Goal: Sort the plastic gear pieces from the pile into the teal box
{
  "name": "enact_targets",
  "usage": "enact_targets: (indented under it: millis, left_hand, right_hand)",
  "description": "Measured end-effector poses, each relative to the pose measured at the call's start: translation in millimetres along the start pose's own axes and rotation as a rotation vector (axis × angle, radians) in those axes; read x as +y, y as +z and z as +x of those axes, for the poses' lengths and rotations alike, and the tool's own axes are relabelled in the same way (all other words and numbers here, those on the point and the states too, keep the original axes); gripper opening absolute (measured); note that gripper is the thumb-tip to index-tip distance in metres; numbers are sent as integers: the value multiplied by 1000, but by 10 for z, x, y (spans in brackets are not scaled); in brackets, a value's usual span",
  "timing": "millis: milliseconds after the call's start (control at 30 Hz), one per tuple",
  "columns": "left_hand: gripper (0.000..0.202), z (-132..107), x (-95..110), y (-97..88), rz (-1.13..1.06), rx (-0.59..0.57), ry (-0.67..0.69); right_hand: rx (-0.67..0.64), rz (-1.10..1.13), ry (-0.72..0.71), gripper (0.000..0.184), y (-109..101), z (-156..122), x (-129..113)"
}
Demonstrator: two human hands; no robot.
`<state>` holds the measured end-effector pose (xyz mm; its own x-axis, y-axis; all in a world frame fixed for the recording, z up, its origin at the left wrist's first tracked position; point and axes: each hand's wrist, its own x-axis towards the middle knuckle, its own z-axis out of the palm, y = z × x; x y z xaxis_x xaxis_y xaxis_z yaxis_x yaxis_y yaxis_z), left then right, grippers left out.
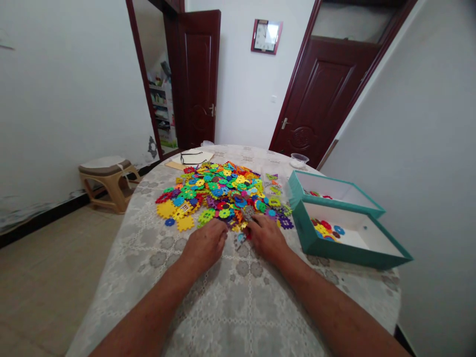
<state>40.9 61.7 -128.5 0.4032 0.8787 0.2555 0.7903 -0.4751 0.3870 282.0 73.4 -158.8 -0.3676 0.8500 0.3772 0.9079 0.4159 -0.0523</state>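
A heap of colourful plastic gear-shaped building pieces point(223, 186) lies in the middle of the table. At its near edge, my left hand point(208, 241) rests with the fingers curled in; whatever they hold, if anything, is hidden. My right hand point(268, 239) is closed at the heap's front right, its fingertips bent inward beside a grey piece point(248, 213). I cannot make out what is in its fingers. Between the two hands, a grey-and-blue piece point(240, 241) lies on the tablecloth. Yellow square pieces point(185, 223) are left of my left hand.
Two teal-rimmed boxes stand at the right; the nearer box point(353, 255) holds several loose pieces, the farther box point(338, 181) a few. Eyeglasses point(193, 158) lie on papers at the back left. A clear plastic bowl point(299, 159) sits at the back right. A stool point(106, 183) stands left.
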Motion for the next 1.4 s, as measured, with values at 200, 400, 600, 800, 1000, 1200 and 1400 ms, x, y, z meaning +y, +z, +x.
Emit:
enact_targets:
  millis: [200, 400, 600, 800, 1000, 1200, 1400]
  left_hand:
    - [17, -31, 36, -2, 40, -149, -20]
    - [19, -33, 21, 2, 35, -120, -39]
    - [18, -14, 8, 3, 17, -89, -70]
    - [34, 4, 26, 13, -170, 14, -64]
    - [61, -11, 18, 32, -252, 49, 137]
    - [26, 12, 43, 21, -123, -31, 226]
    - [31, 39, -20, -159, -34, -7, -104]
  right_hand:
    - [-18, 219, -232, 24, 6, -133, -170]
    - [150, 597, -116, 22, -11, -97, -69]
    - [182, 773, 333, 17, -64, -90, 161]
    - [71, 934, 332, 16, -99, -115, 95]
    - [-54, 1151, 245, 24, -216, -122, -91]
    - [-197, 1261, 251, 25, -192, -116, -89]
    - [-32, 767, 43, 17, -235, -136, 4]
